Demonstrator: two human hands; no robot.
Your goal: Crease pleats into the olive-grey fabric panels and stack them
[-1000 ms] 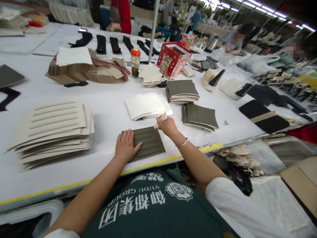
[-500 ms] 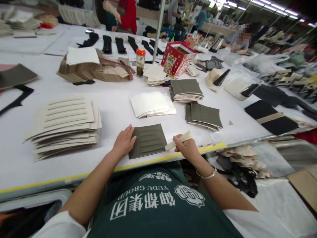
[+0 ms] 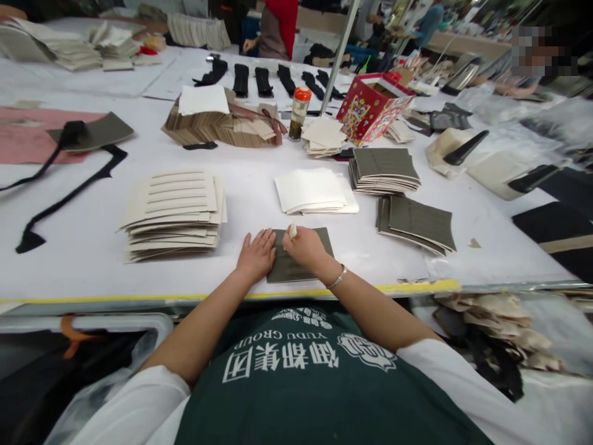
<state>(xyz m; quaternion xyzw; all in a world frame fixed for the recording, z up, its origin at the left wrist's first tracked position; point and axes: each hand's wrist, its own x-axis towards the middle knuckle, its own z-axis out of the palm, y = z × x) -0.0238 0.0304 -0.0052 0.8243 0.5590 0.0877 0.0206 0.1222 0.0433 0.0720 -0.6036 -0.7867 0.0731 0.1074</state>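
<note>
A dark olive panel with raised ribs (image 3: 288, 271) lies flat near the table's front edge. My left hand (image 3: 257, 254) rests flat on its left edge, fingers stretched out. Over the panel's middle, my right hand (image 3: 307, 248) is closed around a pale bone folder (image 3: 293, 232); only its upper end shows above the fist, and the lower end is hidden. To the left stands a stack of cream ribbed panels (image 3: 178, 207). White sheets (image 3: 310, 190) lie just behind my hands, and two piles of olive panels, a taller one (image 3: 384, 165) and a lower one (image 3: 419, 221), sit to the right.
Farther back are a bundle of brown pieces (image 3: 208, 127), a jar with a red lid (image 3: 299, 114) and a red box (image 3: 370, 108) beside a metal pole (image 3: 340, 55). A black strap (image 3: 69, 204) lies at left. Yellow tape (image 3: 417, 287) lines the front edge. Other people stand beyond.
My right hand has moved left with the bone folder, from the panel's right edge to over its middle. My left hand stays on the left edge. The camera view has turned left.
</note>
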